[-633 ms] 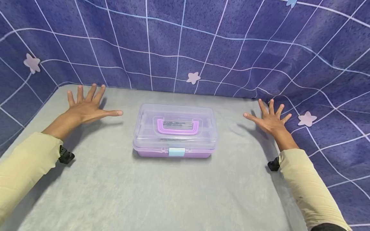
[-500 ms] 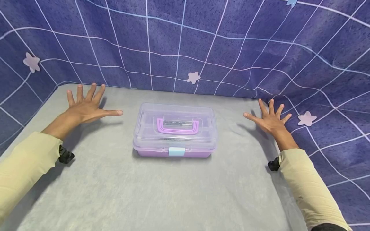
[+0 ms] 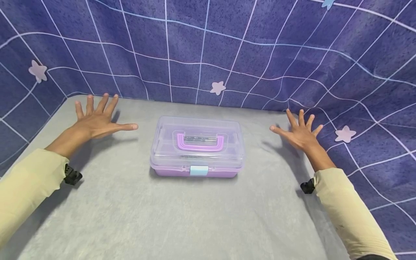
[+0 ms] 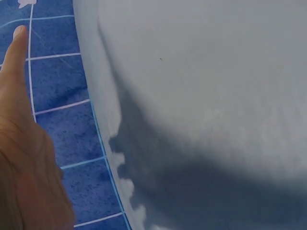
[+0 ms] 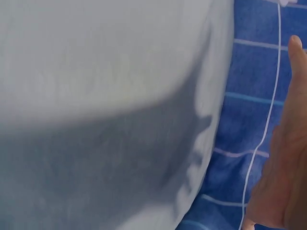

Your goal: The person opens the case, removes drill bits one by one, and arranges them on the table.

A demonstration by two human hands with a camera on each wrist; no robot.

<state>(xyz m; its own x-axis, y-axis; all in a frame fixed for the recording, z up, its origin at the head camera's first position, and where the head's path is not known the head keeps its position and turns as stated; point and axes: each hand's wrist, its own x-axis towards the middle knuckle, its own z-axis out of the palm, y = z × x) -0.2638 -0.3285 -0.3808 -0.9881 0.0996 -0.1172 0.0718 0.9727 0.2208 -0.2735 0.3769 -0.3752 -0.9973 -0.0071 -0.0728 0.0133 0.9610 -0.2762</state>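
Observation:
A purple plastic case [image 3: 197,147] with a clear lid stands closed on the grey-covered table, its light blue latch [image 3: 199,170] facing me and its purple handle [image 3: 199,147] folded flat. Through the lid some thin silvery items show, their kind unclear. To the left of the case my left hand [image 3: 94,122] is spread wide, holding nothing. My right hand [image 3: 300,135] is likewise spread, well to the right of the case and apart from it. Each wrist view shows part of its own hand, the left [image 4: 29,158] and the right [image 5: 283,158], with a shadow on the cloth.
A blue curtain [image 3: 182,43] with a pale grid and star shapes, one a pink star [image 3: 217,87], hangs behind the table and along both sides. Grey cloth [image 3: 195,216] covers the table in front of the case.
My right hand has shifted slightly to the left and up in the head view. The left hand and the case stay practically where they were.

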